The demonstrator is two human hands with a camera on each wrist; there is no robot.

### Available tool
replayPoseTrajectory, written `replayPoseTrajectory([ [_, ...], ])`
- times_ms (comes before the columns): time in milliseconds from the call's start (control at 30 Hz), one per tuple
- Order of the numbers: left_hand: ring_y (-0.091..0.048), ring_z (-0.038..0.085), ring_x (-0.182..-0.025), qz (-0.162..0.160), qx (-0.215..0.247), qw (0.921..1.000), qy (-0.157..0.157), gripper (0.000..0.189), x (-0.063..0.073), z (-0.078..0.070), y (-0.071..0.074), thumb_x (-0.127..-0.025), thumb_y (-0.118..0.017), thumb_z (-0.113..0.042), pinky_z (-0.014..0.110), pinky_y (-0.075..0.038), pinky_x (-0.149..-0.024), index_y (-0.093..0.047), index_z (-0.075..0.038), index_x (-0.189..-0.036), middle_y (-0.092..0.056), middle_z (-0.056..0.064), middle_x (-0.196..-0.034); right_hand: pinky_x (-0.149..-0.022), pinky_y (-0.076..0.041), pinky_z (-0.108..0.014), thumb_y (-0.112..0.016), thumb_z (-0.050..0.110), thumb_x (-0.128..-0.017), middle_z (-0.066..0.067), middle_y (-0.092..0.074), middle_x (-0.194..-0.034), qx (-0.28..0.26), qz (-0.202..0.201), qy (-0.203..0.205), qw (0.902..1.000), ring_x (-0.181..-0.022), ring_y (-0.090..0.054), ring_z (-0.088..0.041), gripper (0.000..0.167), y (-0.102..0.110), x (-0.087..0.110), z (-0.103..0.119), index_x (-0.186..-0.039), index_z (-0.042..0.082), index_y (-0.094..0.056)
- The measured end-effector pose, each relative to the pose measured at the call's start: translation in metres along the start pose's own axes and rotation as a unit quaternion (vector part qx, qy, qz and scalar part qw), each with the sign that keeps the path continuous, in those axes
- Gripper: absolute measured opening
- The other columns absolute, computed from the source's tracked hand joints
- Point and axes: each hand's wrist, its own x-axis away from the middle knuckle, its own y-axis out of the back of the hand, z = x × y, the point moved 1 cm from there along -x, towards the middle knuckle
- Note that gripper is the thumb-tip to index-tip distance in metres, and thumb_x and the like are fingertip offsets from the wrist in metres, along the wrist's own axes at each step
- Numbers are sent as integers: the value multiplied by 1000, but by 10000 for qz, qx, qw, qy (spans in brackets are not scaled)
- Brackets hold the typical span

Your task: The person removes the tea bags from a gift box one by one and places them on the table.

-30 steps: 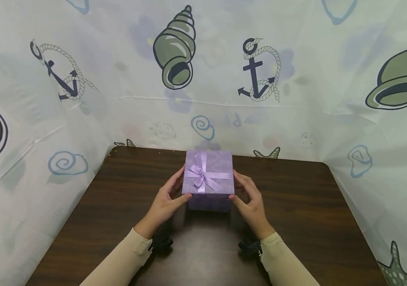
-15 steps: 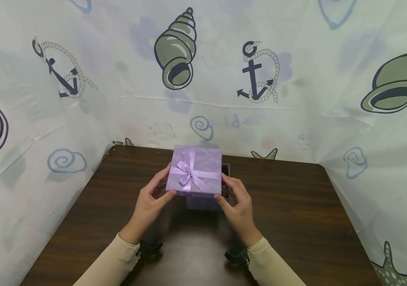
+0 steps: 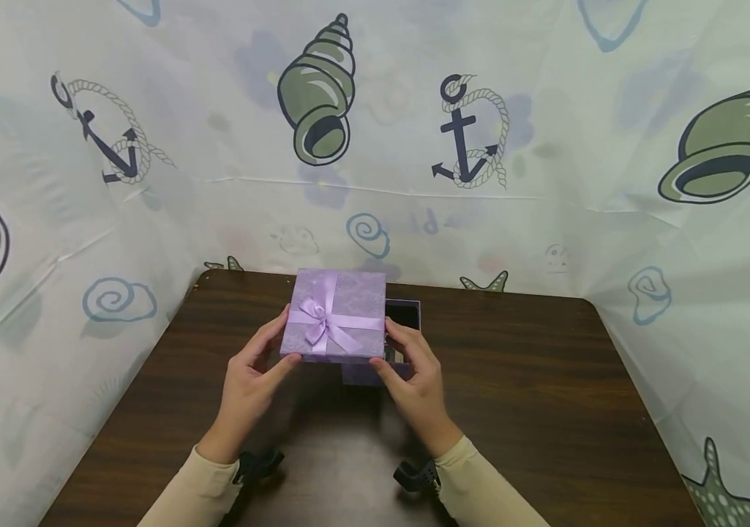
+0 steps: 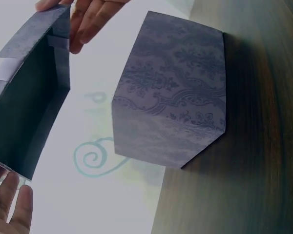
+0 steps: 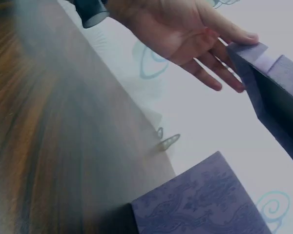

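Observation:
A purple gift box lid [image 3: 348, 293] with a ribbon bow is held up between my two hands. My left hand [image 3: 246, 384] grips its left edge, thumb at the front corner. On the opposite edge my right hand [image 3: 417, 384] holds it the same way. Below and to the right stands the patterned box base [image 4: 171, 87], its dark inside partly uncovered in the head view. Something small and light shows inside the base near my right fingers, mostly hidden. The lid's dark hollow underside [image 4: 29, 117] faces down, clear above the base in the left wrist view.
The box base stands on a dark brown wooden table [image 3: 513, 410] near its far edge. White cloth [image 3: 401, 146] printed with shells and anchors hangs behind and on both sides. Each wrist wears a black strapped device [image 3: 259, 465].
Both hands have lifted the lid off the base and carried it to the left. The base has stayed in place, and its open top now shows on the right.

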Motion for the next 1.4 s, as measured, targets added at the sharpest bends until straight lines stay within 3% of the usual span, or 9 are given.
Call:
replayPoseTrajectory([
  [167, -57, 17, -151, -104, -162, 9996, 184, 74, 5, 1, 8, -92, -81, 9, 28, -44, -123, -60, -17, -158, -56, 3, -166, -100, -61, -54, -85, -2, -92, -13, -64, -151, -47, -22, -55, 10000, -136, -65, -29, 61, -8, -2, 3, -150, 7, -65],
  [400, -61, 14, -146, -358, -118, 9990, 239, 71, 5, 1, 21, -94, -78, 10, 22, -46, -119, -59, -13, -158, -57, 10, -164, -91, -66, -39, -84, -2, -92, -17, -62, -134, -244, 76, -148, 9996, -114, -70, -25, 58, -24, -8, 5, -147, 6, -67],
  [667, -60, 15, -143, -480, 258, 9971, 528, 66, 3, -1, 36, -102, -69, 8, 18, -51, -113, -53, -12, -163, -53, 12, -167, -100, -63, -41, -82, 4, -97, -17, -60, -133, -347, 267, -358, 9984, -126, -67, -26, 53, -44, -16, 8, -147, 8, -65],
  [900, -57, 13, -144, -583, 127, 9949, 815, 61, 5, -2, 52, -107, -65, 1, 16, -50, -112, -51, -15, -164, -51, 10, -169, -103, -61, -48, -80, 10, -100, -16, -64, -136, -312, 488, -418, 9974, -127, -66, -39, 52, -58, -16, 12, -150, 11, -66],
  [1100, -51, 15, -151, -635, 672, 9905, 1021, 59, 4, 1, 62, -110, -59, -1, 17, -47, -116, -45, -8, -167, -44, 13, -172, -109, -59, -45, -78, 6, -101, -13, -61, -154, -668, 988, -543, 9914, -142, -61, -36, 55, -65, -13, 12, -154, 7, -61],
  [1400, -53, 15, -145, -851, 1286, 9793, 1311, 56, 12, 8, 77, -112, -55, -2, 17, -49, -114, -38, 1, -166, -46, 12, -164, -125, -43, -39, -71, 13, -107, -7, -24, -181, -1082, 2178, -742, 9671, -166, -32, -25, 78, -83, 2, 14, -173, 11, -30],
])
